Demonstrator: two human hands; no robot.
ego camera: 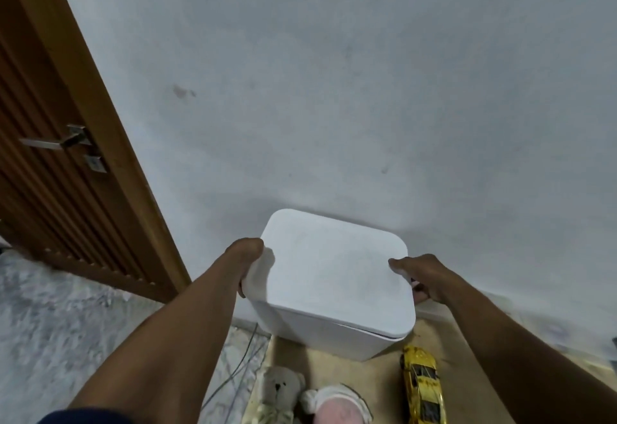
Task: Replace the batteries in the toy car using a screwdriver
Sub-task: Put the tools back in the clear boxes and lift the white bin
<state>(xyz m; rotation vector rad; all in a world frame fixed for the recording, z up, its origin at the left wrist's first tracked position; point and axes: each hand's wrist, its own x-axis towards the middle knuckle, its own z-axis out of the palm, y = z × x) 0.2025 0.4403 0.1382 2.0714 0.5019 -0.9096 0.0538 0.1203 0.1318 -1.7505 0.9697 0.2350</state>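
A white lidded box (337,276) stands against the wall at the back of a light wooden surface (374,387). My left hand (248,253) grips the box's left side at the lid edge. My right hand (420,273) grips its right side, thumb on the lid. A yellow toy car (422,385) lies on the surface just in front of the box's right corner, nose towards the box. No screwdriver or batteries show.
A grey plush bear (278,393) and a white and pink soft toy (337,405) lie at the near edge. Thin cables (240,360) hang left of the surface. A brown wooden door (50,163) with a metal handle (63,143) stands at left.
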